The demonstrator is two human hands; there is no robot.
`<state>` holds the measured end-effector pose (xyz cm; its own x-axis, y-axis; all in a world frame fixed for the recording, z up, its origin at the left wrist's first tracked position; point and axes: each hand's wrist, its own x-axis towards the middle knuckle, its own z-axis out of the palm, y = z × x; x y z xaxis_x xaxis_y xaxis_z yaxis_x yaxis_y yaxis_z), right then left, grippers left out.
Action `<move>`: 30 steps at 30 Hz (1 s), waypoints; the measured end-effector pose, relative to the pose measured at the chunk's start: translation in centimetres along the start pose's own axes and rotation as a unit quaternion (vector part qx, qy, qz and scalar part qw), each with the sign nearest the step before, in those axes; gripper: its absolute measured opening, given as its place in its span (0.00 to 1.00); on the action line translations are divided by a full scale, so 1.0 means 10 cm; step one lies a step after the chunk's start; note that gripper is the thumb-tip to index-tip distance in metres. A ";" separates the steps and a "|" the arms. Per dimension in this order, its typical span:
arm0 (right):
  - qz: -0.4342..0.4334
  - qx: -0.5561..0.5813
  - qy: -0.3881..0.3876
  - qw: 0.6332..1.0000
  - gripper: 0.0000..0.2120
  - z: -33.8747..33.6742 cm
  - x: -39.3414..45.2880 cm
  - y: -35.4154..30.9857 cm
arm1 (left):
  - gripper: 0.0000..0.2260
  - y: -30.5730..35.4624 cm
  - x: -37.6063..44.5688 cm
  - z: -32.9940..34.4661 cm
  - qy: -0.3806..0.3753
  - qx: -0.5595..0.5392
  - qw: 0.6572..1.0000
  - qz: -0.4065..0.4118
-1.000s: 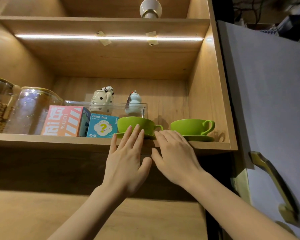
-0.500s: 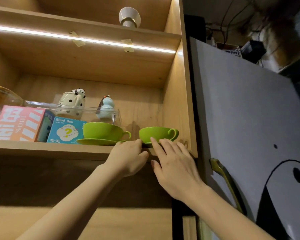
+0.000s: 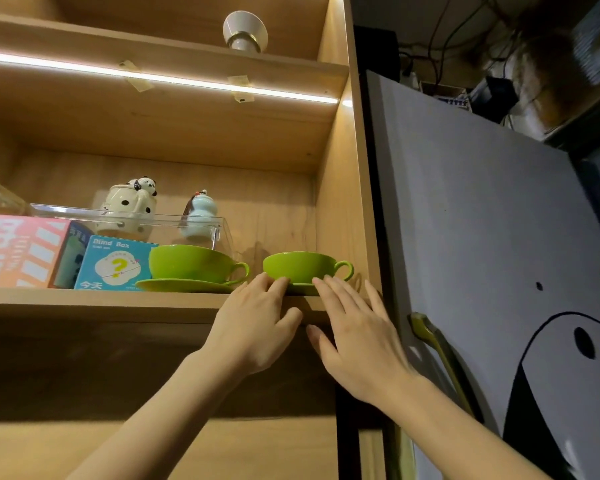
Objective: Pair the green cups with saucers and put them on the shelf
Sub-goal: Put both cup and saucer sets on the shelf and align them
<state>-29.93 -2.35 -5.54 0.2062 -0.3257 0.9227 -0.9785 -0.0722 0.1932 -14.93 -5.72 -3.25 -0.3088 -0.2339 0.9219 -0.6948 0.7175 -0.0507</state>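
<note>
Two green cups stand on green saucers on the wooden shelf (image 3: 84,303). The left cup (image 3: 191,263) sits on its saucer (image 3: 184,285), handle pointing right. The right cup (image 3: 302,266) sits on a saucer (image 3: 302,289) mostly hidden behind my fingers, close to the cabinet's right wall. My left hand (image 3: 257,327) and my right hand (image 3: 357,334) reach up to the shelf's front edge. The fingertips of both touch the right saucer's front rim. Fingers are spread and flat; neither hand grips anything.
A blue "Blind Box" carton (image 3: 113,263) and a pink box (image 3: 18,251) stand left of the cups. Behind is a clear tray (image 3: 129,220) with a panda teapot (image 3: 129,206) and a small figurine (image 3: 198,214). A grey fridge door (image 3: 482,237) with a handle (image 3: 437,348) is at the right.
Both hands shifted from the left cup's saucer to the right cup's saucer. The view swung right, bringing the fridge door further into view.
</note>
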 end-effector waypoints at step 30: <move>0.064 -0.025 0.013 0.998 0.29 0.11 0.04 0.06 | 0.29 -0.28 -0.12 0.10 -0.014 -0.099 0.994 0.052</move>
<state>-30.44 -3.53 -5.40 0.0810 -0.3042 0.9492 -0.9958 0.0156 0.0900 -13.29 -8.12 -4.61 -0.3915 -0.1684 0.9046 -0.5174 0.8533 -0.0651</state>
